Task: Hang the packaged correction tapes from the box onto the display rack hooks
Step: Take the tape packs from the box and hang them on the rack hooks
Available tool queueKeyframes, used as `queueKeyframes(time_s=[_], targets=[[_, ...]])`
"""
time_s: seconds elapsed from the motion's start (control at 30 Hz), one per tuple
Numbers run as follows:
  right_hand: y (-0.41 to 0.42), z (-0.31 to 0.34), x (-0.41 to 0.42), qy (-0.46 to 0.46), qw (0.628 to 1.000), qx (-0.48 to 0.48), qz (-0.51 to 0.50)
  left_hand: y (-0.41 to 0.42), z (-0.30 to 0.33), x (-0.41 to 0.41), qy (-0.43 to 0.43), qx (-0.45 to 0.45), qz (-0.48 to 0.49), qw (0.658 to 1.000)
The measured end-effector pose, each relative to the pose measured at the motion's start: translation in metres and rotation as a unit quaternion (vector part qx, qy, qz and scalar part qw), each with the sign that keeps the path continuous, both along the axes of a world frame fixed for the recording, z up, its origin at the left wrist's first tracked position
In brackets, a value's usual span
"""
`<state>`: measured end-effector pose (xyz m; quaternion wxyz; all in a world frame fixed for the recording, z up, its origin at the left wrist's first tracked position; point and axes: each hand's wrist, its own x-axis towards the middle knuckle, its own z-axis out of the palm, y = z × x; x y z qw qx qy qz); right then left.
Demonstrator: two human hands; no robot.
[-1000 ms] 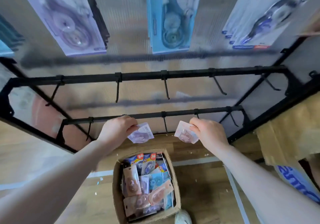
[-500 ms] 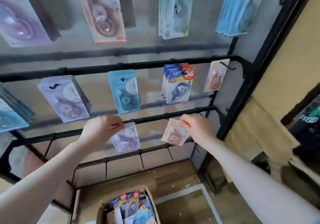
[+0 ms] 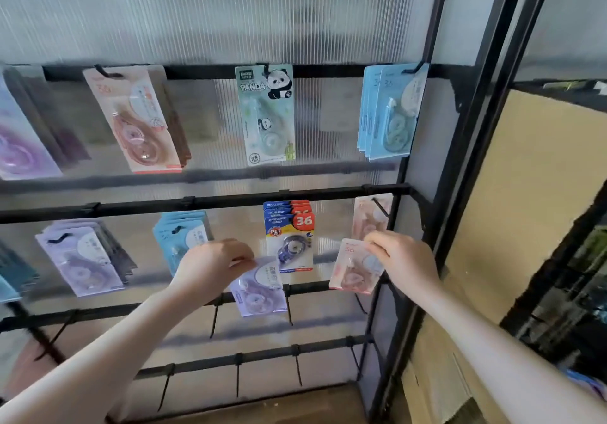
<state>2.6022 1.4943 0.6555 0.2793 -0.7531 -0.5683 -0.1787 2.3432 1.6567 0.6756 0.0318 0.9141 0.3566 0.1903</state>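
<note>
Your pink pack (image 3: 353, 267) hangs upright from your right hand (image 3: 402, 261), fingers pinching its top corner, just below and left of the hook (image 3: 380, 207) already carrying a matching pink pack (image 3: 368, 215). It's the nearer hand. Your left hand (image 3: 212, 267) pinches the purple pack (image 3: 259, 289), far right of the purple stack (image 3: 82, 259).
</note>
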Motion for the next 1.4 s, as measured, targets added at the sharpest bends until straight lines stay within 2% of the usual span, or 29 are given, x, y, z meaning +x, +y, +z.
queueKeyframes(time_s=[0.13, 0.33, 0.5, 0.63, 0.8, 1.1, 1.27, 1.4], targets=[[0.008, 0.012, 0.028, 0.011, 1.000, 0.012, -0.002, -0.005, 0.003, 0.020, -0.011, -0.012, -0.005, 1.000], [0.030, 0.021, 0.071, -0.018, 1.000, -0.002, -0.024, 0.002, 0.010, 0.033, -0.046, -0.019, -0.015, 0.999], [0.042, 0.016, 0.080, -0.039, 0.999, -0.014, 0.006, 0.013, 0.009, 0.034, -0.037, -0.021, -0.008, 0.999], [0.042, 0.013, 0.094, -0.004, 1.000, -0.019, -0.003, 0.018, 0.005, 0.036, -0.040, -0.018, -0.008, 0.999], [0.037, 0.014, 0.102, -0.020, 0.997, -0.063, 0.025, 0.020, 0.000, 0.041, -0.047, -0.015, -0.007, 0.999], [0.032, 0.013, 0.111, 0.031, 0.995, -0.077, 0.047, 0.021, -0.006, 0.041, -0.040, -0.025, -0.006, 0.999], [0.030, 0.014, 0.119, 0.095, 0.991, -0.072, 0.054, 0.020, -0.008, 0.035, -0.041, -0.020, 0.003, 0.999], [0.038, 0.014, 0.119, 0.059, 0.991, -0.107, 0.046, 0.019, -0.010, 0.030, -0.036, -0.016, 0.012, 0.999]])
